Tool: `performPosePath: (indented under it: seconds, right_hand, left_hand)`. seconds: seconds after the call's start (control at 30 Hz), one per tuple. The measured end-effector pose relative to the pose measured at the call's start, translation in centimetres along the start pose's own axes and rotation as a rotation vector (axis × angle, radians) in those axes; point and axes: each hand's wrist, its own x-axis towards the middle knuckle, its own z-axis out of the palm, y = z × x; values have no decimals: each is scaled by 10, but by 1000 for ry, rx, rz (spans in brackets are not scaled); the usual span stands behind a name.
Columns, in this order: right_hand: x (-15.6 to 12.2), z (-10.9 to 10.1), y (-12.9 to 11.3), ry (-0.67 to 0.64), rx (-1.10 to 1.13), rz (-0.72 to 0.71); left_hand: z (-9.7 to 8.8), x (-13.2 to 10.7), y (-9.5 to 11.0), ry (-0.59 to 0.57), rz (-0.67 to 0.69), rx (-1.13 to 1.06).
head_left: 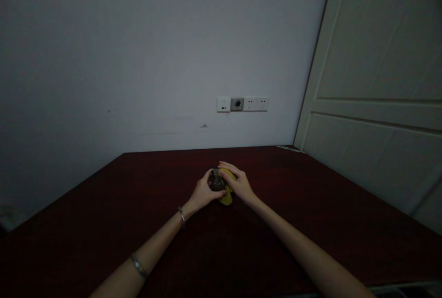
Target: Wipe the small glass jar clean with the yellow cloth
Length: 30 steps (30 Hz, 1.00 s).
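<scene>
A small see-through glass (216, 182) is at the middle of the dark red table (165, 252). Around its left and near sides curve the fingers and thumb of my left hand (204, 192), which grips it. My right hand (239, 183) is closed on a yellow cloth (226, 198), pressed against the glass's right side. Part of the cloth hangs below my right fingers towards the table. Between my hands, much of the glass is covered, and dim light hides its exact shape.
Behind the table rises a pale wall (155, 58) with a row of sockets and switches (255, 104). A panelled whitish door or cabinet front (373, 81) borders the right side. At the far right corner lies a thin flat strip (290, 149).
</scene>
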Motion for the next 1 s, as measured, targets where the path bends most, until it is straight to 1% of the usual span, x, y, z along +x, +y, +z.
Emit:
performPosePath:
  seconds: [0.1, 0.27, 0.33, 0.47, 0.53, 0.63, 0.73, 0.83, 0.9, 1.0]
  right_hand:
    - [-1, 0, -1, -3, -29, -20]
    - [-3, 0, -3, -49, -70, -84]
    - [-2, 0, -2, -42, -54, -67]
    - [3, -1, 3, 5, -14, 23]
    - [3, -1, 4, 14, -15, 33]
    - [0, -2, -1, -12, -57, -36]
    - [-4, -3, -10, -95, -129, -128]
    - [-7, -3, -15, -154, -163, -161]
    - [-5, -2, -13, -133, -143, -138]
    - [-1, -1, -4, -51, -74, -61]
  left_hand:
    - [-1, 1, -1, 20, -9, 38]
    - [-2, 0, 0, 23, -58, 77]
    - [-1, -1, 1, 19, -58, 69]
    - [0, -2, 2, -27, -22, 24]
    - [1, -2, 1, -37, -11, 16]
    - [0, -1, 0, -16, -5, 31]
    - [0, 0, -3, 16, -16, 42]
    - [0, 1, -5, 40, -28, 35]
    - [1, 1, -6, 38, -21, 22]
    - [1, -1, -6, -7, -4, 15]
